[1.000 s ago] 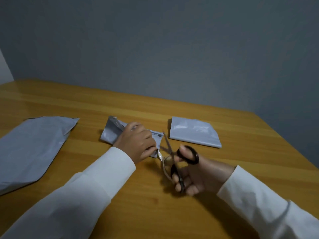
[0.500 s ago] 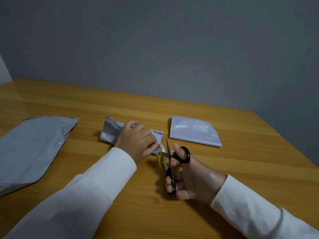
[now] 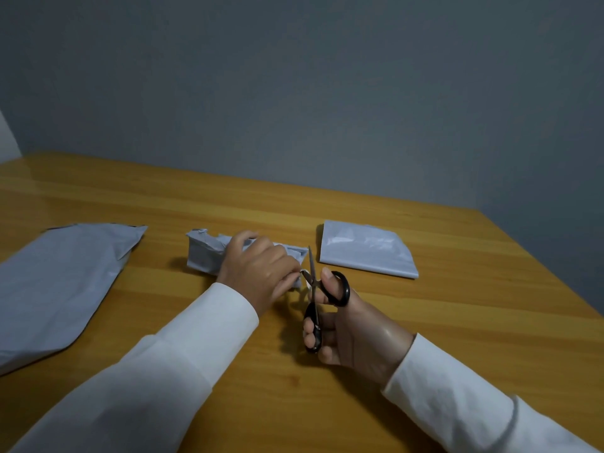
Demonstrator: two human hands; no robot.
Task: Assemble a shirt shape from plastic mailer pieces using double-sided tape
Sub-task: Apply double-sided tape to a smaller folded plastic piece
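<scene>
The scissors (image 3: 313, 289) now stand closed, blades together and pointing away from the person, where a second ago they were spread wide around a strip of tape (image 3: 306, 278); the cut looks just made or all but made. The right hand (image 3: 353, 325) holds them with its thumb through the upper black loop and fingers curled through the lower one, a narrow grip squeezed shut on the handles. It has also drawn nearer to the body and turned the blades more upright than before. The left hand (image 3: 261, 273) stays pressed on the crumpled middle piece (image 3: 204, 256), its fingertips pinching the pale strip right at the blades, so its grip is closed on the tape while the palm pins the plastic to the tabletop (image 3: 457, 322). The tape roll seems to sit behind the scissors, but it is mostly hidden. A large flat mailer (image 3: 58, 282) lies well apart to the left, and a smaller folded piece (image 3: 366, 253) lies near the blade tips on the right; neither is touched. With the strip severed, I judge that the tape is ready to be pressed along the middle piece, after which a neighbouring piece can be joined. The shirt shape is far from assembled: the three pieces lie separate.
</scene>
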